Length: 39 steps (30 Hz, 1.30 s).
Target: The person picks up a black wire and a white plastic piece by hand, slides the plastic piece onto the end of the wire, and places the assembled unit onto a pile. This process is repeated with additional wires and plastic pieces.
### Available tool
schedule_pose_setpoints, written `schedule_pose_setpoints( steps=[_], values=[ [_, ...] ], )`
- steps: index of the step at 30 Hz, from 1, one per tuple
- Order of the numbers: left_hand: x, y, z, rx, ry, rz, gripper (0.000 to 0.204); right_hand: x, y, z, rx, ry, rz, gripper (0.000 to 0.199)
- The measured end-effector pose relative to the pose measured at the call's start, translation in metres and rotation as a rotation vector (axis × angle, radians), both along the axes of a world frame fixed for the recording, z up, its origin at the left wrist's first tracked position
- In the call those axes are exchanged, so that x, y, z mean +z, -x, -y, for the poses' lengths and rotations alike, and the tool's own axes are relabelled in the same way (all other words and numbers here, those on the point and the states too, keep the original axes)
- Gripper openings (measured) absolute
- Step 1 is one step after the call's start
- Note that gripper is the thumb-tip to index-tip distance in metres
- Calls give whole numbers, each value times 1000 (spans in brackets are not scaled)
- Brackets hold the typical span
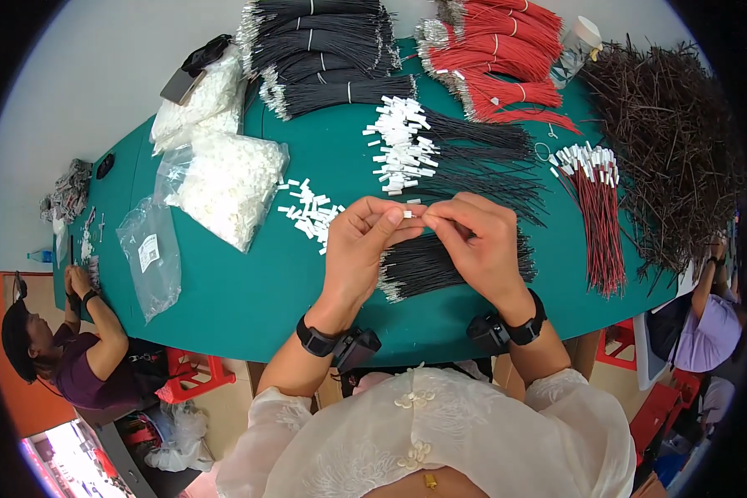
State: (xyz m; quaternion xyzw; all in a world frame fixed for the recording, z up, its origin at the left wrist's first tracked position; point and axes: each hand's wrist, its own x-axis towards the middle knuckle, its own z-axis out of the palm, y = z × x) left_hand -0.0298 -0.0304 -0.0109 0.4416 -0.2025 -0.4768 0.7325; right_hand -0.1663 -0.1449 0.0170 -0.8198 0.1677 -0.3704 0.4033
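Observation:
Between thumb and forefinger, my left hand (358, 249) pinches a small white connector housing (407, 214). My right hand (480, 241) is closed in a pinch just right of it, on what looks like a thin wire, mostly hidden by the fingers. Under my hands lies a bundle of black wires (423, 267) with bare metal ends to the left. Just beyond are black wires (481, 137) with white housings (402, 149) on their left ends. Loose white housings (310, 217) are scattered left of my left hand.
Bags of white housings (228, 183) and a flat plastic bag (151, 257) lie left. Tied black bundles (324, 41) and red bundles (498, 50) are at the back. Right are housed red-black wires (598, 224) and a dark wire heap (672, 141). A person (79, 349) sits left.

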Motion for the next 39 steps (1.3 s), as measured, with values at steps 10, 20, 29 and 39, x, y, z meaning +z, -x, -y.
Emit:
schedule_pose_setpoints(
  steps=[10, 20, 29, 39],
  values=[
    [-6, 3, 0, 2, -15, -24, 15, -5, -3, -4, 10, -14, 14, 9],
    [-2, 5, 2, 20, -97, -109, 17, -7, -1, 3, 47, -107, -75, 11],
    [-1, -11, 4, 108, -146, 263, 17, 4, 7, 27, -4, 75, -198, 12],
    [3, -56, -12, 287, -287, 1336, 13, -23, -1, 26, 212, 307, -351, 16]
  ],
)
